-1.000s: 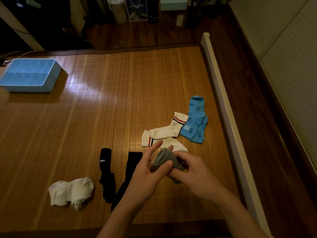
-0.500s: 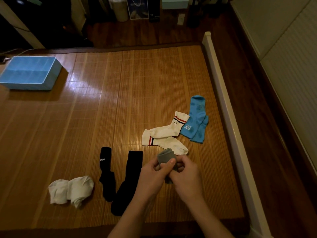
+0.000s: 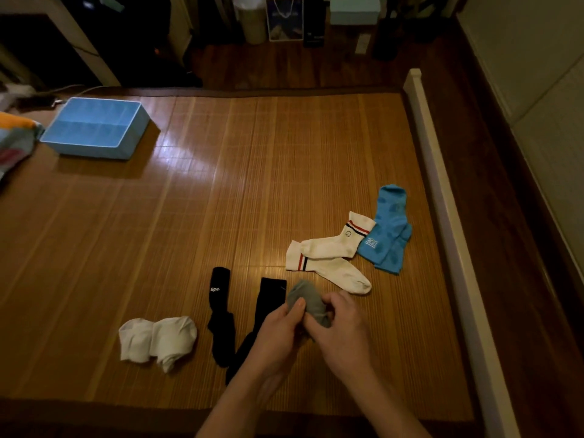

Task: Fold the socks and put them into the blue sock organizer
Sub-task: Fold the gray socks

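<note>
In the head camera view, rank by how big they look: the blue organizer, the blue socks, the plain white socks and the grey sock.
1. blue organizer, though farthest away.
2. blue socks and plain white socks: too alike to rank.
3. grey sock, partly covered by the left hand and right hand.

A glossy slatted bamboo mat [image 3: 221,200] bears matt knit cloth socks [image 3: 328,257] and a smooth blue organizer [image 3: 94,128].

Both the left hand [image 3: 278,330] and right hand [image 3: 339,327] grip a bundled grey sock [image 3: 305,300] above the bamboo mat [image 3: 252,184], with black socks [image 3: 221,314], striped white socks [image 3: 328,257], blue socks [image 3: 387,229] and the blue sock organizer [image 3: 94,129] lying around.
</note>
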Demonstrator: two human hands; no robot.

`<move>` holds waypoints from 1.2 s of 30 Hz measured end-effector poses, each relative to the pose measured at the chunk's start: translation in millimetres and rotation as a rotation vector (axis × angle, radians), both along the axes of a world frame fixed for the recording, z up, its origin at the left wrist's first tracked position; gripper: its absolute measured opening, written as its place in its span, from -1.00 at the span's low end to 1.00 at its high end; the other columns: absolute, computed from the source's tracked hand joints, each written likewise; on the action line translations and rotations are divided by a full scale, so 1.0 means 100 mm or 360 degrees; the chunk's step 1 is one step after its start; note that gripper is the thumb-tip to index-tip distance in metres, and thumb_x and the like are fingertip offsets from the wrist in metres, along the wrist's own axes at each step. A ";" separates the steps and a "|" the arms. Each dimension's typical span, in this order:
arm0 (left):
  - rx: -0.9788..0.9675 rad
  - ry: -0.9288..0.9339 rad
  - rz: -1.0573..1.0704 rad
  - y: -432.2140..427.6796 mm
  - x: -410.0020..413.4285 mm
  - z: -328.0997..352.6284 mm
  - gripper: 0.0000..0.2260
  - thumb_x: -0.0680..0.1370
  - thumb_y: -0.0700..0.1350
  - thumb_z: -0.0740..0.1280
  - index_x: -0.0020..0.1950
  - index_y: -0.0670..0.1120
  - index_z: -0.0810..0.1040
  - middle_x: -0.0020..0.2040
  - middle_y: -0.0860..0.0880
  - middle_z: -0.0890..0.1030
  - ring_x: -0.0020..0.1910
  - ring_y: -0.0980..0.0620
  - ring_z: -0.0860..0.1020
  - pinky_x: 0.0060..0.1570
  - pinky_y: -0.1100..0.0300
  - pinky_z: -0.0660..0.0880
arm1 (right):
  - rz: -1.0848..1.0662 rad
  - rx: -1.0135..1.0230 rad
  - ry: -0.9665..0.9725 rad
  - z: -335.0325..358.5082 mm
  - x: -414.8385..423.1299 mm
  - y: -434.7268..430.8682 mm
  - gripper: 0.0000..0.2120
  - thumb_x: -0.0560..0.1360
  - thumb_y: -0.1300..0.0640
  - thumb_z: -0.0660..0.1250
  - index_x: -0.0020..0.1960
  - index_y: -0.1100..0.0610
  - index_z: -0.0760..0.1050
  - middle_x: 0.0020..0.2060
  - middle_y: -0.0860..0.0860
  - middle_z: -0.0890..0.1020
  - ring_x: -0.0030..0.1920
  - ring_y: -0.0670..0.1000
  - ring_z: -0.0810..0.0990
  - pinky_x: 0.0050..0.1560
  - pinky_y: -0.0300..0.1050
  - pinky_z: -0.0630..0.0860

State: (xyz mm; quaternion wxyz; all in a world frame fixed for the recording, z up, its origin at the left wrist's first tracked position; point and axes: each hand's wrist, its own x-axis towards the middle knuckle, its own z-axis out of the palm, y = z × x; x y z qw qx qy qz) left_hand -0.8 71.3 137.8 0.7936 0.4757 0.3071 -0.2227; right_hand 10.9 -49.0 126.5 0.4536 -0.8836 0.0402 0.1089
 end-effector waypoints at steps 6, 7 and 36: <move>-0.0065 0.0048 0.0063 0.46 -0.02 -0.15 -0.67 0.65 -0.02 0.30 0.30 -0.19 0.64 0.23 -0.22 0.68 0.27 -0.15 0.63 0.37 -0.08 0.50 | 0.0133 0.0353 0.0416 -0.05 0.13 0.26 -0.90 0.55 -0.02 0.40 -0.02 0.00 0.60 -0.18 0.00 0.65 -0.18 -0.02 0.64 -0.21 -0.11 0.61; -0.0059 0.0043 0.0053 0.54 -0.03 -0.19 -0.67 0.64 0.00 0.33 0.29 -0.16 0.66 0.24 -0.22 0.68 0.29 -0.17 0.62 0.39 -0.10 0.49 | 0.0123 0.0547 0.0567 -0.05 0.16 0.30 -0.91 0.56 -0.01 0.40 -0.02 0.00 0.63 -0.18 0.02 0.69 -0.18 -0.05 0.67 -0.22 -0.15 0.62; 0.2275 0.0083 -0.0742 3.37 -0.15 -1.34 -0.68 0.55 -0.22 0.43 0.30 -0.06 0.61 0.16 -0.04 0.66 0.16 -0.04 0.61 0.10 0.06 0.57 | -0.0403 0.0616 0.1549 -0.83 0.53 0.87 -0.83 0.64 0.23 0.28 0.19 0.18 0.59 -0.07 0.21 0.72 -0.11 0.17 0.64 -0.12 -0.02 0.51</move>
